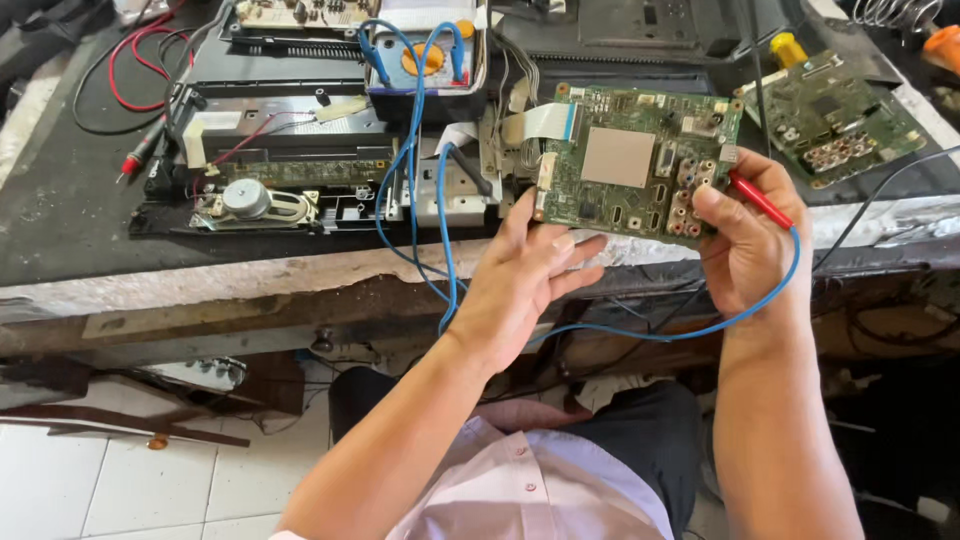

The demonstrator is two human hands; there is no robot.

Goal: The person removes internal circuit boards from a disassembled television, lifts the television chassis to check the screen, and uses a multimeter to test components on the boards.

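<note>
Between both sets of fingers: green circuit board point(640, 160), rectangular, flat, tilted up off the bench point(80, 230) edge. Square silver shield plate near its middle, rows of round coloured jacks along the right side, white flat ribbon cable point(545, 122) curling off the top-left corner.

Left hand point(520, 280): fingers spread wide and loose, tips propping the board's lower-left edge, palm open, nothing gripped.

Right hand point(745, 235): fingers wrapped on the board's right edge, also pinching a red probe point(760, 200), slim plastic, tip by the jacks. Blue lead point(640, 335) runs from the probe, loops below both wrists, and climbs to the multimeter point(425, 55) beyond the left fingers.

Further out past the right fingers: second green board point(830, 115) lying flat, with a yellow knob-shaped part point(788, 47) behind it. Far left of the left fingers: oval metal speaker point(250, 202) in a black chassis, red leads point(140, 70) coiled on the dark, worn bench top. Bench edge chipped, rough. White tiled floor point(140, 480) below.
</note>
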